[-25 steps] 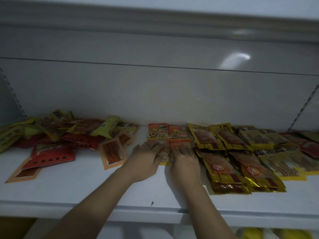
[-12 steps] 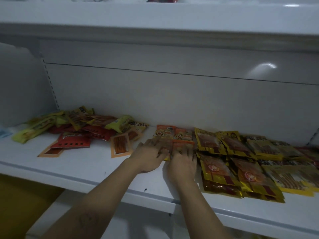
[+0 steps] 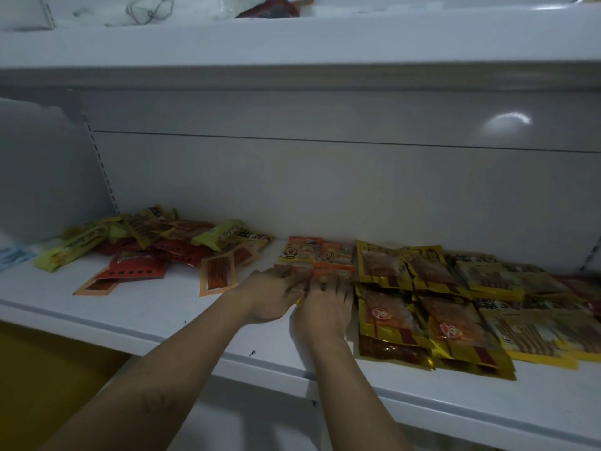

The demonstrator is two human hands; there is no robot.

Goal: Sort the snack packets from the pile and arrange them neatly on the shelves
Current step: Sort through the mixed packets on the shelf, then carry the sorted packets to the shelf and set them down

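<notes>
Orange snack packets (image 3: 317,271) sit on the white metal shelf (image 3: 156,314), between the loose mixed pile (image 3: 169,245) and rows of gold foil packets (image 3: 390,320). Your right hand (image 3: 325,309) presses flat on them; your left hand (image 3: 270,297) curls against their edge, grip unclear.

White shelf (image 3: 156,323), single level. Left: loose pile of mixed packets (image 3: 169,237), red, yellow-green and orange, overlapping at all angles. One orange-edged packet (image 3: 217,277) lies flat just right of the pile. Centre: orange packets (image 3: 317,253) side by side near the back wall. Right: gold packets (image 3: 419,307) in overlapping rows, front row near the shelf's front edge. Far left: pale blue item (image 3: 13,258), unclear.
</notes>
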